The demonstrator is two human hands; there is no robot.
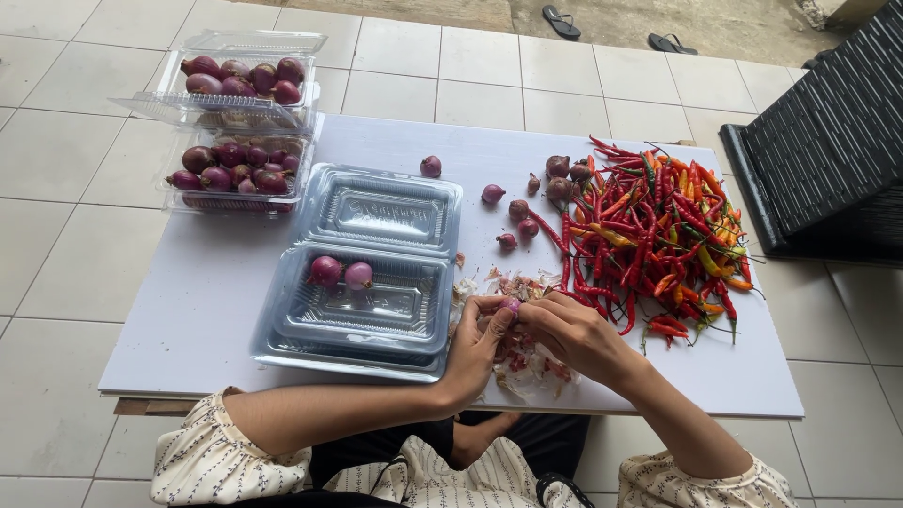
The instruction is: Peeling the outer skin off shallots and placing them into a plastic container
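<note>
My left hand (478,341) and my right hand (574,334) meet over a small purple shallot (510,305), both pinching it just above a heap of papery peelings (527,362). To the left lies an open clear plastic clamshell box (376,320) with two peeled shallots (342,274) in its near half. Several unpeeled shallots (527,202) lie loose on the white board (226,282) beyond my hands.
A big pile of red, orange and green chillies (663,235) covers the board's right side. Two clear boxes filled with shallots (240,122) stand at the far left. A black woven chair (828,132) is to the right, sandals (616,30) lie on the floor behind.
</note>
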